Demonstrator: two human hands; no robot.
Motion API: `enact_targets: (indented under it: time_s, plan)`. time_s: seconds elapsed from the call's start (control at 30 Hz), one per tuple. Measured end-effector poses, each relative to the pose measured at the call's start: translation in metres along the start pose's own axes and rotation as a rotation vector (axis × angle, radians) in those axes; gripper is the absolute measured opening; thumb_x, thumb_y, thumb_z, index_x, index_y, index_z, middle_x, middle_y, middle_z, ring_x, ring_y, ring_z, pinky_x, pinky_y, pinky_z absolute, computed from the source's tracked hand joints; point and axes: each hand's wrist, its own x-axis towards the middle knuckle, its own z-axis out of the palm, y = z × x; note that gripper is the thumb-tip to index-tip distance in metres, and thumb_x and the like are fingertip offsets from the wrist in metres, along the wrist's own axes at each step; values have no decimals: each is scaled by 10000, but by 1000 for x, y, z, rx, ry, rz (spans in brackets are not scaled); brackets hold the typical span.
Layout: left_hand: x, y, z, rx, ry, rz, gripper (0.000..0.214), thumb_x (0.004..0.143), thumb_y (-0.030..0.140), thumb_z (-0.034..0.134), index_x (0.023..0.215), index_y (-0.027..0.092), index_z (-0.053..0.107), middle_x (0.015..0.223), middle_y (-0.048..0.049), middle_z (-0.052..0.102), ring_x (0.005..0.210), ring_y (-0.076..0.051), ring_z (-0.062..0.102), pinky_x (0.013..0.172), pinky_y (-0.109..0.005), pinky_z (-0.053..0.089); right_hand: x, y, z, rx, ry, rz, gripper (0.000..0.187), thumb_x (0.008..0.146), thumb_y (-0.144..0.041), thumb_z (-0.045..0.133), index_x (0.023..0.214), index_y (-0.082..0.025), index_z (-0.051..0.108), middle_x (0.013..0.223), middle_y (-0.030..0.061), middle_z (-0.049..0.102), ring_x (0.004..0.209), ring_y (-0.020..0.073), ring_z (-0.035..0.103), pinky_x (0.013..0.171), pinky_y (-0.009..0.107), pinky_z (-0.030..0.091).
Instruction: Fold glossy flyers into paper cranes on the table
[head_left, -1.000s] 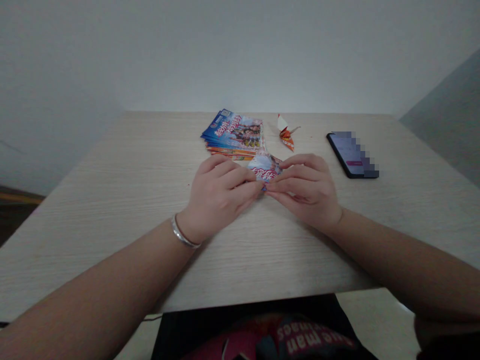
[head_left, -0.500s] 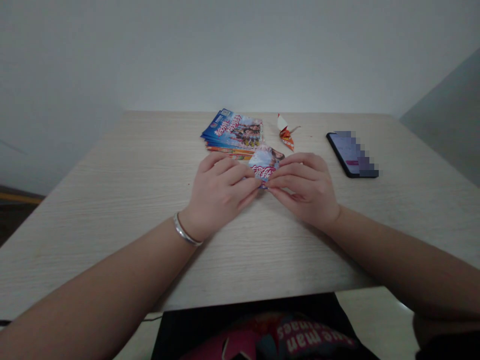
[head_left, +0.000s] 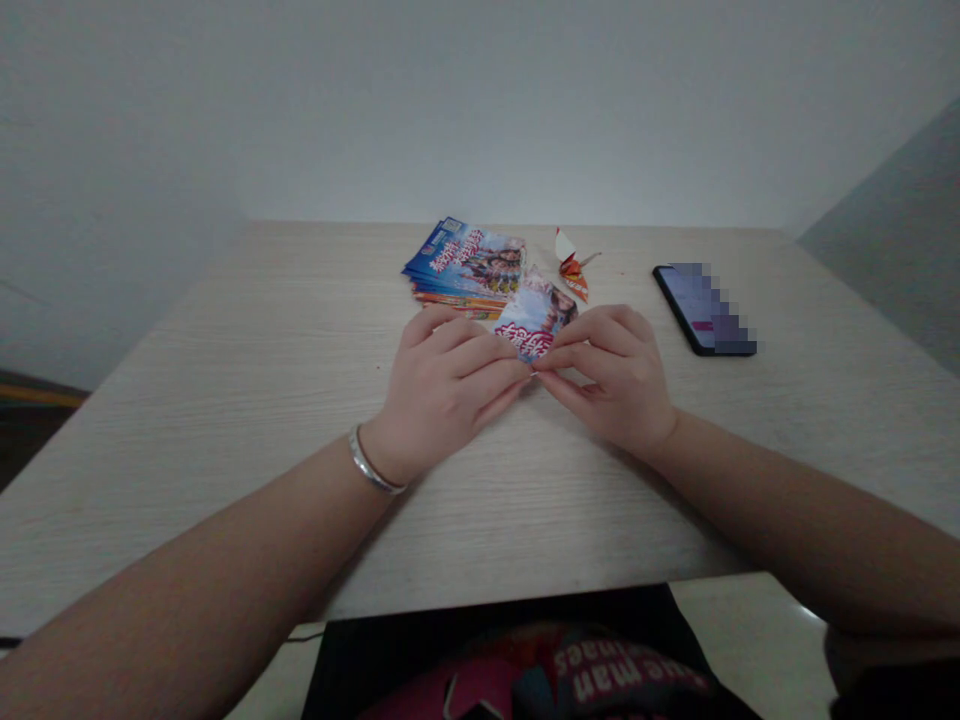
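A folded sheet of printed paper [head_left: 534,312], blue and white with red lettering, is held between my two hands over the table's middle. My left hand [head_left: 454,375] pinches its near edge from the left, with a silver bangle on that wrist. From the right, my right hand [head_left: 611,370] pinches the same edge, and the fingertips of both hands nearly meet. Just behind the left fingers lies a fanned stack of printed flyers [head_left: 469,262], blue on top with orange ones below. The paper's underside is hidden.
An orange and white folded paper crane [head_left: 571,266] stands behind the held paper. A black phone [head_left: 694,310] lies to the right of my right hand. The light wooden table [head_left: 247,350] meets a pale wall [head_left: 480,110] at its far side.
The folded paper has tipped, so more of its printed face shows and its top corner reaches farther back. My left fingertips have shifted slightly right. Flyers, crane and phone stay put.
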Motion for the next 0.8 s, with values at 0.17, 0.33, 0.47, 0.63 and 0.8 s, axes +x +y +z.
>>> enact_targets:
  time_s: [0.17, 0.33, 0.47, 0.63, 0.8]
  plan:
    - [-3, -3, 3, -30, 38, -14, 44, 906, 313, 673, 906, 289, 636, 884, 60, 744, 780, -160, 611, 838, -401, 426, -1, 2, 0, -16, -6, 31, 37, 849, -310, 731, 877, -286, 730, 836, -11, 713, 802, 182, 613, 761, 381, 445]
    - [-3, -3, 4, -25, 14, -19, 88, 910, 336, 670, 923, 261, 627, 932, 37, 751, 801, -170, 615, 855, -406, 431, -3, 1, 0, -31, 4, 13, 43, 857, -324, 734, 837, -286, 734, 798, -22, 712, 758, 172, 586, 747, 383, 426]
    - [-2, -3, 2, -24, 25, -26, 67, 900, 320, 695, 914, 272, 650, 922, 50, 755, 801, -169, 603, 840, -399, 423, -4, 1, -1, -55, 12, -8, 59, 860, -327, 734, 891, -278, 739, 821, -13, 712, 771, 173, 584, 752, 381, 427]
    - [-3, -4, 3, -184, 29, -151, 78, 897, 270, 682, 824, 262, 656, 856, 35, 742, 802, -168, 614, 831, -399, 430, -3, 4, 0, -46, 27, 4, 43, 858, -319, 732, 863, -278, 741, 807, -9, 694, 775, 172, 579, 746, 374, 423]
    - [-6, -5, 6, -264, 12, -212, 101, 900, 269, 678, 801, 257, 668, 847, 24, 734, 800, -163, 616, 821, -396, 422, -3, 5, 1, -25, 35, 39, 45, 853, -322, 739, 872, -281, 744, 827, -3, 690, 802, 174, 596, 757, 378, 428]
